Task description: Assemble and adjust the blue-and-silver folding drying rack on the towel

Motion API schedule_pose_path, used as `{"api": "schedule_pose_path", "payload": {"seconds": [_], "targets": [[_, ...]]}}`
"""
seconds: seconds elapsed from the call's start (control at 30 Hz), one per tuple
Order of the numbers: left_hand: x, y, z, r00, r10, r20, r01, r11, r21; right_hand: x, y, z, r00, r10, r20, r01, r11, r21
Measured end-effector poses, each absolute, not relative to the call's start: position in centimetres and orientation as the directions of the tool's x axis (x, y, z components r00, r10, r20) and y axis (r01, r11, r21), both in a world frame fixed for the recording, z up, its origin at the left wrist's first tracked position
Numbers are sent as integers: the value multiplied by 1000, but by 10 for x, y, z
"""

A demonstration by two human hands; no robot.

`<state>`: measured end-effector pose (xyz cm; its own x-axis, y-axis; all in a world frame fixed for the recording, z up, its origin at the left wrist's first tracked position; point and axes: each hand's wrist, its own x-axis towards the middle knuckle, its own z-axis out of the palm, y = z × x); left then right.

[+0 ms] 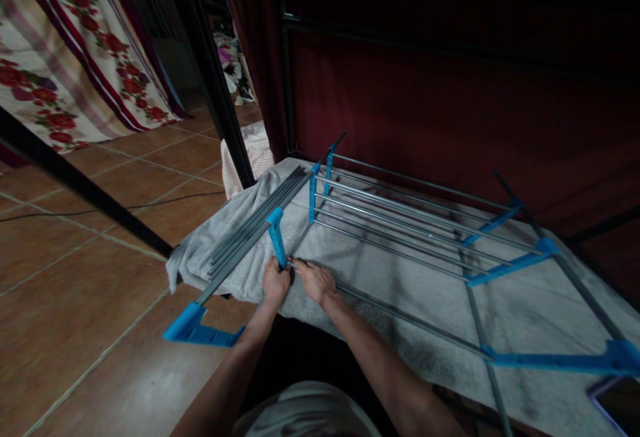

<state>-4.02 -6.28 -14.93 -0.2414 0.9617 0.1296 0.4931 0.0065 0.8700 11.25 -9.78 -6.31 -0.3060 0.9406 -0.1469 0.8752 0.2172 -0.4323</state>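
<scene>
A partly assembled rack of grey metal tubes (430,220) and blue plastic brackets lies on a bed-like surface. My left hand (276,282) is closed round the lower end of a blue bracket (277,237) on the left-hand pole. Close beside it, my right hand (315,282) grips a long grey rod (410,318) near its left end. That rod's far end meets another blue bracket (555,360) on the right. Whether the near end sits inside the bracket is hidden by my fingers. Another blue bracket (200,327) hangs past the bed's edge, near my left forearm.
Several loose grey rods (255,224) lie on the grey blanket (195,254) left of the rack. A dark metal post (215,77) rises at the left corner. Dark red cloth (425,104) hangs behind. A phone-like object (617,404) is at lower right.
</scene>
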Motion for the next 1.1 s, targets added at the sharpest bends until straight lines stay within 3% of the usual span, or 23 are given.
{"api": "schedule_pose_path", "payload": {"seconds": [0.27,1.1], "targets": [[-44,-75,-139,-170,969,181,520,-68,851,111,-104,-67,-353,921,-162,859,251,-446],[-40,-83,-134,-198,963,185,623,-23,782,110,-101,-71,-361,924,-124,836,262,-482]]}}
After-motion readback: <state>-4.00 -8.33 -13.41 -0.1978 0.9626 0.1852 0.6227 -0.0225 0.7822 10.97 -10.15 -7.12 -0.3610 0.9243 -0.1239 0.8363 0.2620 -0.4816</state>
